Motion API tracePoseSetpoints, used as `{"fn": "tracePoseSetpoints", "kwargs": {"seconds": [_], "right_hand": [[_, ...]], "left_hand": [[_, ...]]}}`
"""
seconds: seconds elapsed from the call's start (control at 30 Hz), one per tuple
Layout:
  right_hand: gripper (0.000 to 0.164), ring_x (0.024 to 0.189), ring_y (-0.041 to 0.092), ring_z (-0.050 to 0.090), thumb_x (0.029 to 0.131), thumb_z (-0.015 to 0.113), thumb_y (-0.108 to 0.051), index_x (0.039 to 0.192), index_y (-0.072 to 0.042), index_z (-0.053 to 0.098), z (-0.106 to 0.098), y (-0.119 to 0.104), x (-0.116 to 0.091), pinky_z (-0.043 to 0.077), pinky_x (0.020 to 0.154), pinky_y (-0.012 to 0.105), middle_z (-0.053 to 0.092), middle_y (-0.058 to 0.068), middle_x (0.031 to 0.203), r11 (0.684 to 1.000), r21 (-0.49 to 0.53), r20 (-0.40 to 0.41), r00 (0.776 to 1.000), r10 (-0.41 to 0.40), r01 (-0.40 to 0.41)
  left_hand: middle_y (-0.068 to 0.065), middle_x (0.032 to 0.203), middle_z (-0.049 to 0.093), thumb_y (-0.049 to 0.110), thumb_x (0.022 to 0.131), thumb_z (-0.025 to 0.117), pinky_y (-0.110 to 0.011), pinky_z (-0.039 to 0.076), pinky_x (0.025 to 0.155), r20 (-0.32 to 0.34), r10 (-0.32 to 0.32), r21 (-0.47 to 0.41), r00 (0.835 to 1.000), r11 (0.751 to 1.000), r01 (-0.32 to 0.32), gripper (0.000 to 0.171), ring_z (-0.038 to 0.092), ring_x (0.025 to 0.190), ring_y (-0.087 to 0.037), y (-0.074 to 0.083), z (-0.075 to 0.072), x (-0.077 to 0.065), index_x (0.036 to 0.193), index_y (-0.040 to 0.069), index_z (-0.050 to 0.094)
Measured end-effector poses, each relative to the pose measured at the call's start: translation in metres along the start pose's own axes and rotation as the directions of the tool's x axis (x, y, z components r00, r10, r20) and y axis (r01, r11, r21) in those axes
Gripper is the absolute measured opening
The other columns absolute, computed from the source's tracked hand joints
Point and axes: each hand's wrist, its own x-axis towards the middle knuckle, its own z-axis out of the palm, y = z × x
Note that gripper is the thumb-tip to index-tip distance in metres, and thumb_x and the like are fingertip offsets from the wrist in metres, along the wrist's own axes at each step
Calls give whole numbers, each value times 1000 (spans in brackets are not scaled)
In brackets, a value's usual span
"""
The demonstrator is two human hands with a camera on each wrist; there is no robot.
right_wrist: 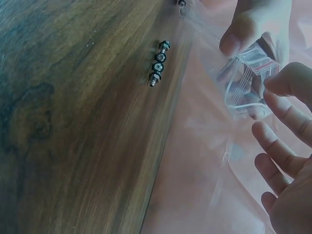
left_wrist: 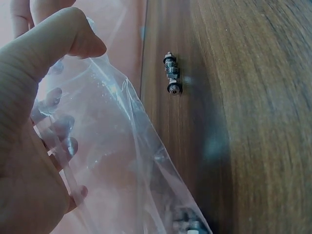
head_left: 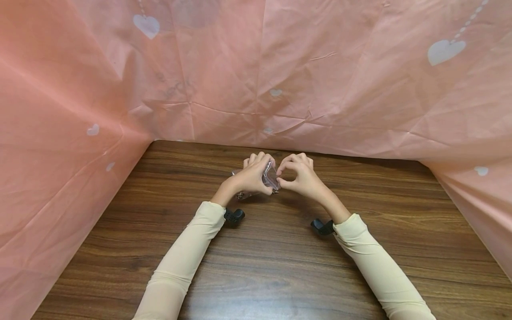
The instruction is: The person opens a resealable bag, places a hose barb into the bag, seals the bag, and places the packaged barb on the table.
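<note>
A clear plastic zip bag (head_left: 270, 175) is held up over the table, its mouth spread apart. My left hand (head_left: 254, 175) grips it near the mouth, thumb on the near side; some of its fingers show through the plastic in the left wrist view. My right hand (head_left: 302, 178) pinches the lip of the bag (right_wrist: 251, 92) between thumb and index finger, its other fingers spread. Inside the bag's lower corner lie small metal parts (left_wrist: 187, 224), blurred by the plastic. Several small metal fittings with dark rings (right_wrist: 157, 63) stand in a row on the table below the hands.
The dark wood-grain table (head_left: 272, 266) ends at a pink curtain (head_left: 288, 89) with white hearts, which hangs behind and at both sides. Black wrist cameras (head_left: 234, 216) are strapped to both wrists, below pale sleeves.
</note>
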Motion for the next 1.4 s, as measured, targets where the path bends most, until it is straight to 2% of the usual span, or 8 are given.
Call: {"fn": "tracePoseSetpoints", "kwargs": {"seconds": [0.9,1.4], "right_hand": [[11,104,30,43,81,80,-9,89,-11,73,-6,-2,2,22,99,56,65,10,107,1000,-5,13,1000,17,-17],[12,103,30,43,81,80,-8,89,-11,73,-11,6,-4,22,100,58,64,10,105,999,-21,24,999,33,-33]], "left_hand": [[-6,121,46,25,65,87,-42,27,95,-11,1,-27,1000,1000,-1,72,35,106,-26,-2,-3,-1,122,16,46],[-6,121,46,25,65,86,-44,26,96,-17,-5,-44,1000,999,4,71,35,107,-26,-5,-4,-1,122,17,45]]}}
